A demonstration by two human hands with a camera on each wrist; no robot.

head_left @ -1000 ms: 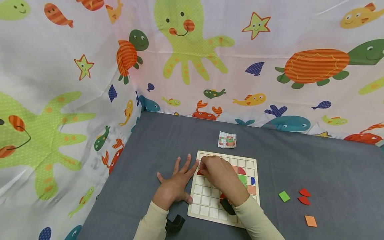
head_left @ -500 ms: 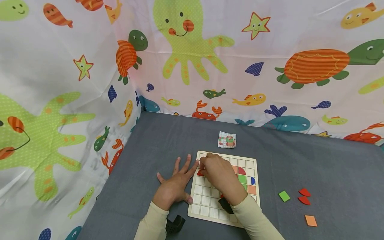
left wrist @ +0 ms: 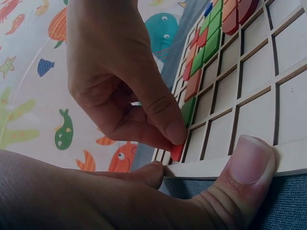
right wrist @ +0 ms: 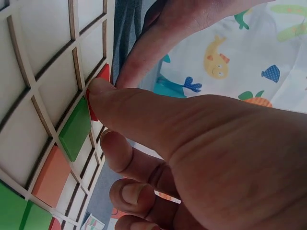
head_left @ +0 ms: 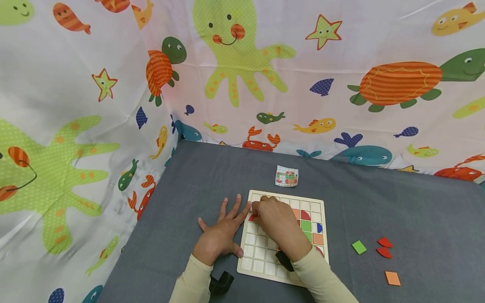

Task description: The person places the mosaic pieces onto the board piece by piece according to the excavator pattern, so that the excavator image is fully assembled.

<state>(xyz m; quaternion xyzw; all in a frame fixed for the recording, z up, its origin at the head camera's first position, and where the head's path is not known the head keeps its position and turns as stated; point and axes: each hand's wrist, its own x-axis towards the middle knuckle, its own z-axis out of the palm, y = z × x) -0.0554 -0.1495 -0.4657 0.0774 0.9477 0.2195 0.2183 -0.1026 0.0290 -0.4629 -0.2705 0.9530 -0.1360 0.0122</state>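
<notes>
A wooden grid board point(head_left: 249, 252) lies on the grey cloth, partly filled with coloured tiles. My left hand point(head_left: 219, 237) has its fingers spread at the board's left side, with thumb and index fingertip on the edge. Over the upper left cells, my right hand point(head_left: 278, 223) pinches a red tile point(left wrist: 176, 152) between thumb and finger, down in a cell of the edge column. Beside that cell sit a green tile point(right wrist: 76, 128) and an orange tile point(right wrist: 52, 176). The right hand and forearm hide several cells in the head view.
Right of the board lie a loose green tile point(head_left: 358, 248), two red tiles point(head_left: 384, 253) and an orange tile point(head_left: 393, 278). A small pattern card point(head_left: 286, 176) lies behind the board. A curtain point(head_left: 242, 113) with sea animals borders the cloth at the back and left.
My right wrist has shifted slightly, uncovering a red tile near the board's right side. The fingers stay at the same cell. My left hand has not moved.
</notes>
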